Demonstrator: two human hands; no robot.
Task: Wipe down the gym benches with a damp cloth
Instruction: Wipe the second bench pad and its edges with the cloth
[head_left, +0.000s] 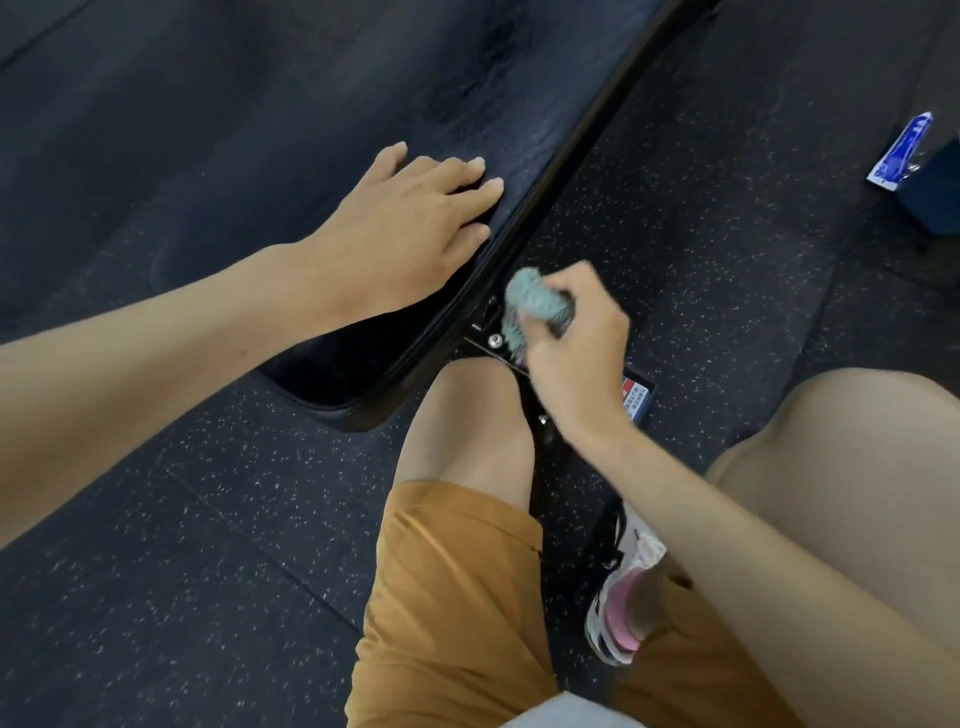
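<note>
A black padded gym bench (524, 119) runs from the centre up to the top right, its near end rounded. My left hand (405, 228) lies flat on the pad near its right edge, fingers straight. My right hand (566, 353) grips a bunched grey-green cloth (535, 301) just beside and below the pad's edge, against the black metal frame (491, 340) with its bolts. Part of the cloth is hidden in my fist.
I crouch over dark speckled rubber flooring (182, 545). My knee in orange shorts (467, 571) is under the bench end, and a white and pink shoe (623, 597) is beside the frame. A blue and white packet (901, 153) lies on a dark box at the far right.
</note>
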